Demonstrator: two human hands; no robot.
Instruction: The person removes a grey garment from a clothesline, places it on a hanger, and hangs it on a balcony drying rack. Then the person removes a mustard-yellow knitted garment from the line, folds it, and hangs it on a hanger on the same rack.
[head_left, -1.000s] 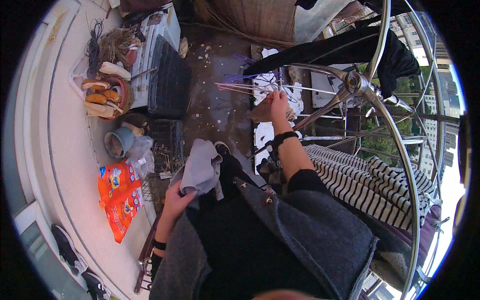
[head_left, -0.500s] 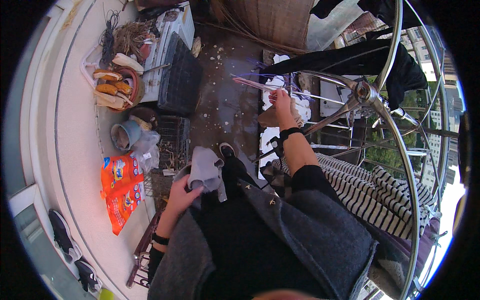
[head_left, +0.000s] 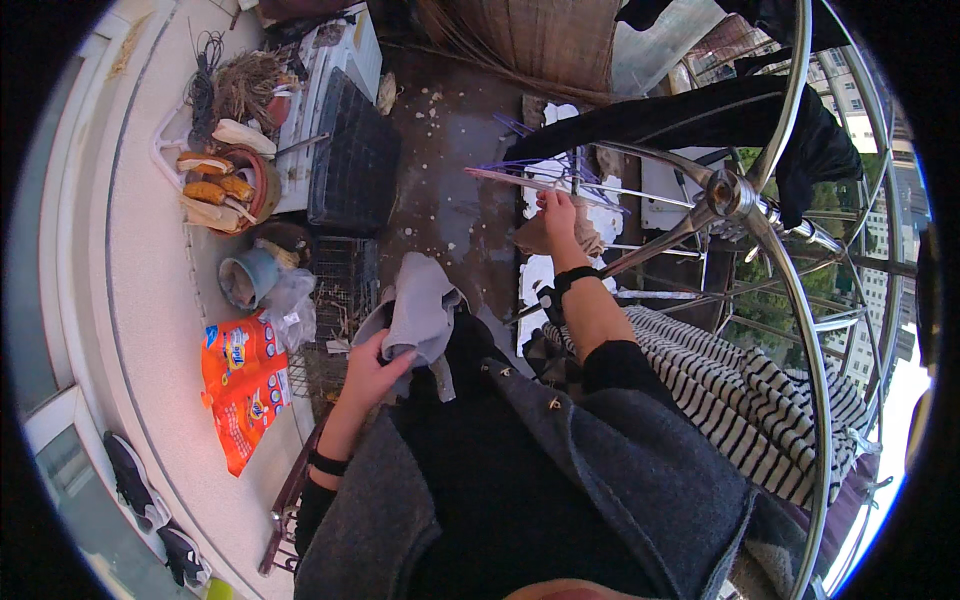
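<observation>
Your left hand pinches a soft grey cloth — it hangs bunched in front of your dark grey coat. Your right hand reaches farther ahead, its fingers drawn together at a pink hanger; whether they grip it, you cannot tell from here. Purple hangers show just beyond, near a long black garment. To your right — beside the metal frame — hangs a striped garment; to your left sits an orange packet.

Your light: daylight, right | your sky: blown white | your floor: dim, glossy | your edges: bowed, black-cornered
</observation>
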